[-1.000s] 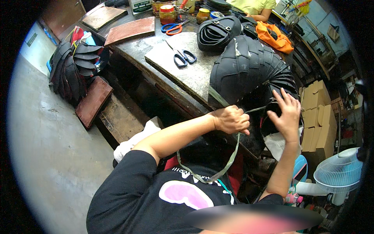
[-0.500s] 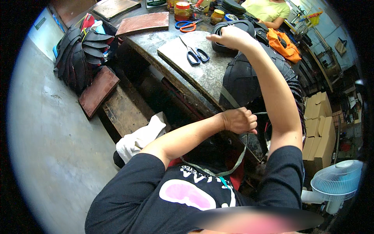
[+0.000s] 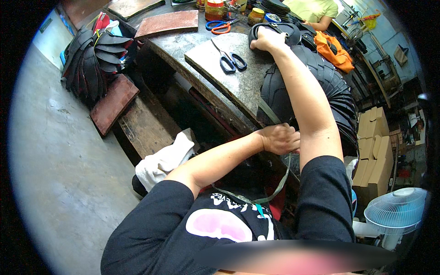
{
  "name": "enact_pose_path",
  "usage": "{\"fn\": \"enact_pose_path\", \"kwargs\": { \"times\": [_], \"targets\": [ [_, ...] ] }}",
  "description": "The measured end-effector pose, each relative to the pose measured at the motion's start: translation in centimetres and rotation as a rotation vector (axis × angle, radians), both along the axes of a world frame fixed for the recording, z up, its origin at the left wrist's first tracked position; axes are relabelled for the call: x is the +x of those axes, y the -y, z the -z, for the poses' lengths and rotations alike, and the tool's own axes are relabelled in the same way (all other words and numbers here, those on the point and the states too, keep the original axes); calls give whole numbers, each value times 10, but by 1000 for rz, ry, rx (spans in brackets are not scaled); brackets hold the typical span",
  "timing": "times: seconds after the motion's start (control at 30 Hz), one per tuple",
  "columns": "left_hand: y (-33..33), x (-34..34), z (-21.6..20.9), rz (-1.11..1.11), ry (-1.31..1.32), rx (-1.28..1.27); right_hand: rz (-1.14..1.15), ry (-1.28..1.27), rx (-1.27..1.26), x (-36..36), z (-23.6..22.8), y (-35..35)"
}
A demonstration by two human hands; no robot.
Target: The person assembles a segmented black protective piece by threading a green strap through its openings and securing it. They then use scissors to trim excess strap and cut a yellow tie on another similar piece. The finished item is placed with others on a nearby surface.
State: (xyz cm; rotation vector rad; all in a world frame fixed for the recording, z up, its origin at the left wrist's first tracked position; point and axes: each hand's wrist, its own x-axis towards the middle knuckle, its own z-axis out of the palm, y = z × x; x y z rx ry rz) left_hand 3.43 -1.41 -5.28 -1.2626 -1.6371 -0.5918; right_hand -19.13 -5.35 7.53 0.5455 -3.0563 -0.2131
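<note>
A long row of black flat pieces [image 3: 316,73], fanned and overlapping, lies over the table's right side toward me. My left hand [image 3: 278,138] is closed in a fist on a pale green strap [image 3: 280,183] at the near end of this row. One length of the strap runs up against the black pieces; another hangs in a loop toward my lap. My right hand [image 3: 267,39] reaches to the far end, fingers curled on a rounded black piece [image 3: 291,33], fingertips partly hidden. Black-handled scissors [image 3: 233,63] lie on a pale board [image 3: 247,82] left of the row.
Orange-and-blue-handled scissors [image 3: 222,26], jars [image 3: 255,17] and reddish slabs [image 3: 167,24] lie farther back. Another fanned black bundle [image 3: 87,64] stands at left. An orange cloth [image 3: 333,51], cardboard boxes [image 3: 373,156] and a fan [image 3: 398,211] are on the right. A person [image 3: 316,13] sits beyond.
My right hand has moved a little left and its fingers have curled onto the black piece. My right arm has shifted left. The left hand stays closed on the strap, slightly higher.
</note>
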Motion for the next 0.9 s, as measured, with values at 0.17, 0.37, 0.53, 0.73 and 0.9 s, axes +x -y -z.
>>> {"fn": "enact_pose_path", "kwargs": {
  "times": [0.17, 0.37, 0.53, 0.73, 0.9],
  "targets": [
    [0, 0, -1, 46, 10, 93, 189, -383, -931, -26, -28, -31],
    [-2, 1, -1, -19, 115, -44, -479, -265, -1868, 7, -87, -117],
    [-3, 0, 2, -51, 173, -86, -297, -849, -1278, 154, -136, -207],
    [-6, 14, -20, -4, 373, 33, -315, -561, -515, 279, -57, -258],
    [-24, 25, -65, -120, 997, 243, -313, -460, -678, 300, -9, -286]
  ]
}}
